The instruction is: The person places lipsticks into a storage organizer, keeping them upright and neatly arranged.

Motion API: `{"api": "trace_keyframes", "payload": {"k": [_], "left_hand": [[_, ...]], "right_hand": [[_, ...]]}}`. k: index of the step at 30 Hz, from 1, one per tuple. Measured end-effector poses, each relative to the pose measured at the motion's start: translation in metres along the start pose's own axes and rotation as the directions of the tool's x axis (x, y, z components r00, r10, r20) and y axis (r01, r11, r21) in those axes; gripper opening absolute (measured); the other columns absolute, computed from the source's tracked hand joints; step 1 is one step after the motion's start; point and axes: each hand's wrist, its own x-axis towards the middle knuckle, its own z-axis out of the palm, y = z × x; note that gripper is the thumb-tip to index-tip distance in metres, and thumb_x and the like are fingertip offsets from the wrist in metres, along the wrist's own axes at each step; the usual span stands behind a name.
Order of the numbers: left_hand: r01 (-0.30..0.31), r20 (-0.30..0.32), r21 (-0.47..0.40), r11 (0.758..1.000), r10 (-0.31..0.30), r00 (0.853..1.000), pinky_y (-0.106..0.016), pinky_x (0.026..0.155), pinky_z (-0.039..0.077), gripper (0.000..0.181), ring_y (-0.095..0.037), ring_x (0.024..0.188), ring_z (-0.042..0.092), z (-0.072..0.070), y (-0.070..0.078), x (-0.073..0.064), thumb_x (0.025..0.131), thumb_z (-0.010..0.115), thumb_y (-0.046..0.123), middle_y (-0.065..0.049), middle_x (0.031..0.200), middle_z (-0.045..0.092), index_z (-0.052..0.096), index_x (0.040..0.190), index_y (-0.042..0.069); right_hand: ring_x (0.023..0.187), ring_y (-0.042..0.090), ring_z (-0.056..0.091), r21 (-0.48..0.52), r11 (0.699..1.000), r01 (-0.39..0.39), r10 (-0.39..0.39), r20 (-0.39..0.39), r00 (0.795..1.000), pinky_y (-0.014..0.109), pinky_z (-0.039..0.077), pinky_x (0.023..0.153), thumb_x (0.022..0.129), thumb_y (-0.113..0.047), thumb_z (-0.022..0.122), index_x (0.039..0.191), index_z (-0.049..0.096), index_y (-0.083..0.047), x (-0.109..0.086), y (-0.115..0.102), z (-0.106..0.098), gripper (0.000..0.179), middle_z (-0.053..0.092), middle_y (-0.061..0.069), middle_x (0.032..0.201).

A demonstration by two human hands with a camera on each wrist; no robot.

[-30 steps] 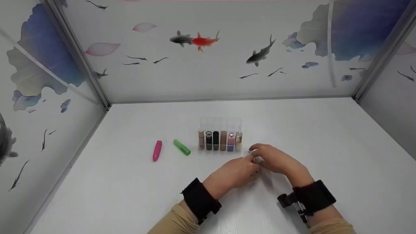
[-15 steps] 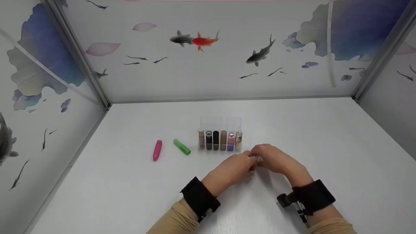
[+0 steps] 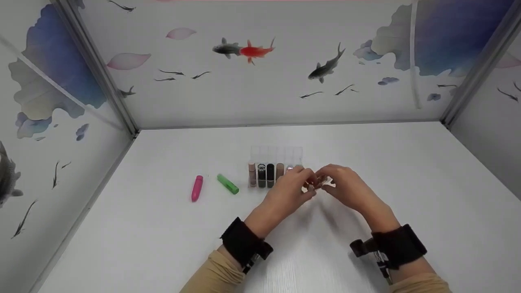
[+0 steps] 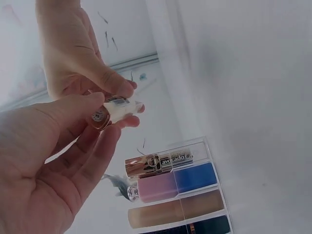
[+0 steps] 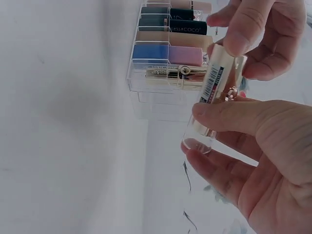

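Both hands hold a gold lipstick tube (image 5: 214,85) with a barcode label and a clear end, just right of the acrylic lipstick holder. My left hand (image 3: 287,191) pinches the gold end between thumb and fingers. The clear end lies in my right hand (image 3: 352,189), its thumb on the tube's side and fingers beneath. In the left wrist view the tube's gold end (image 4: 100,117) faces the camera. Several lipsticks stand in a row in the clear holder (image 3: 276,154); my left hand covers its right part in the head view.
A pink pen-like tube (image 3: 197,188) and a green capped tube (image 3: 228,184) lie left of the holder on the white table (image 3: 163,244). Fish-patterned panels (image 3: 285,93) enclose the back and sides.
Both hands have risen and moved away from the body, the left now in front of the holder's right side. The lipstick tube between them has come into clearer view.
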Motion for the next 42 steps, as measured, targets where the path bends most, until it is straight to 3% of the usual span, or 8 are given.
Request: {"api": "trace_keyframes", "payload": {"k": [3, 8, 13, 20, 25, 31, 38, 42], "left_hand": [[0.012, -0.08, -0.114, 0.993, -0.021, 0.997, -0.01, 0.076, 0.05, 0.02, -0.009, 0.093, 0.065, -0.003, -0.001, 0.002, 0.085, 0.07, 0.015, 0.0, 0.103, 0.06, 0.062, 0.103, 0.013], [0.018, -0.21, -0.304, 0.953, -0.085, 0.974, -0.007, 0.077, 0.049, 0.021, -0.004, 0.099, 0.063, -0.006, -0.003, 0.007, 0.087, 0.067, 0.011, 0.001, 0.105, 0.063, 0.064, 0.107, 0.014], [0.007, -0.276, -0.393, 0.92, -0.125, 0.953, -0.01, 0.079, 0.05, 0.026, -0.001, 0.1, 0.062, -0.01, -0.006, 0.009, 0.089, 0.066, 0.02, 0.003, 0.109, 0.065, 0.064, 0.114, 0.016], [0.023, -0.315, -0.327, 0.945, -0.132, 0.94, -0.012, 0.078, 0.051, 0.029, -0.002, 0.098, 0.064, -0.018, -0.013, 0.009, 0.089, 0.064, 0.025, 0.005, 0.11, 0.067, 0.063, 0.118, 0.02], [0.012, -0.338, -0.291, 0.957, -0.114, 0.934, -0.011, 0.084, 0.049, 0.031, -0.003, 0.103, 0.062, -0.021, -0.014, 0.012, 0.09, 0.063, 0.021, 0.004, 0.113, 0.066, 0.061, 0.12, 0.018], [-0.019, -0.391, -0.232, 0.973, -0.075, 0.917, -0.008, 0.085, 0.046, 0.027, -0.002, 0.104, 0.061, -0.021, -0.017, 0.016, 0.089, 0.063, 0.016, 0.002, 0.111, 0.065, 0.063, 0.116, 0.015], [0.005, -0.465, -0.096, 0.995, -0.05, 0.884, -0.011, 0.081, 0.05, 0.023, -0.002, 0.097, 0.064, -0.022, -0.017, 0.02, 0.089, 0.064, 0.018, 0.005, 0.106, 0.069, 0.066, 0.111, 0.018], [0.037, -0.475, -0.052, 0.998, -0.058, 0.878, -0.017, 0.081, 0.052, 0.024, -0.004, 0.095, 0.066, -0.023, -0.017, 0.025, 0.088, 0.065, 0.02, 0.006, 0.105, 0.071, 0.066, 0.112, 0.019]], "right_hand": [[0.09, 0.021, 0.065, 0.017, 1.0, 0.002, -0.001, -0.087, 0.996, 0.036, 0.054, 0.075, 0.079, -0.001, 0.072, 0.103, 0.068, -0.009, 0.0, -0.001, -0.002, 0.025, 0.069, 0.005, 0.099], [0.088, 0.019, 0.064, 0.081, 0.997, -0.009, 0.024, -0.191, 0.981, 0.036, 0.055, 0.07, 0.08, -0.007, 0.074, 0.103, 0.065, -0.011, 0.002, -0.007, -0.003, 0.025, 0.07, 0.003, 0.097], [0.086, 0.014, 0.064, 0.122, 0.992, 0.007, 0.028, -0.279, 0.96, 0.036, 0.056, 0.068, 0.079, -0.01, 0.075, 0.103, 0.064, -0.012, 0.006, -0.017, 0.001, 0.027, 0.069, 0.002, 0.093], [0.086, 0.015, 0.063, 0.108, 0.994, 0.009, 0.029, -0.348, 0.937, 0.032, 0.056, 0.072, 0.079, -0.009, 0.075, 0.109, 0.064, -0.01, 0.011, -0.026, 0.007, 0.032, 0.068, 0.002, 0.096], [0.096, 0.016, 0.064, 0.133, 0.991, 0.03, 0.024, -0.384, 0.923, 0.033, 0.055, 0.078, 0.085, -0.009, 0.069, 0.117, 0.063, -0.01, 0.015, -0.032, 0.007, 0.033, 0.068, 0.003, 0.109], [0.106, 0.019, 0.061, 0.152, 0.987, 0.058, 0.01, -0.408, 0.913, 0.032, 0.055, 0.083, 0.089, -0.003, 0.061, 0.125, 0.059, -0.008, 0.019, -0.04, 0.003, 0.035, 0.06, 0.008, 0.116], [0.108, 0.018, 0.061, 0.201, 0.979, 0.04, 0.041, -0.381, 0.924, 0.034, 0.056, 0.081, 0.091, 0.001, 0.056, 0.131, 0.055, -0.01, 0.019, -0.042, 0.002, 0.041, 0.059, 0.006, 0.122], [0.113, 0.017, 0.06, 0.233, 0.97, 0.066, 0.026, -0.371, 0.928, 0.029, 0.056, 0.081, 0.093, 0.003, 0.051, 0.136, 0.051, -0.011, 0.019, -0.041, 0.004, 0.045, 0.058, 0.005, 0.128]]}}
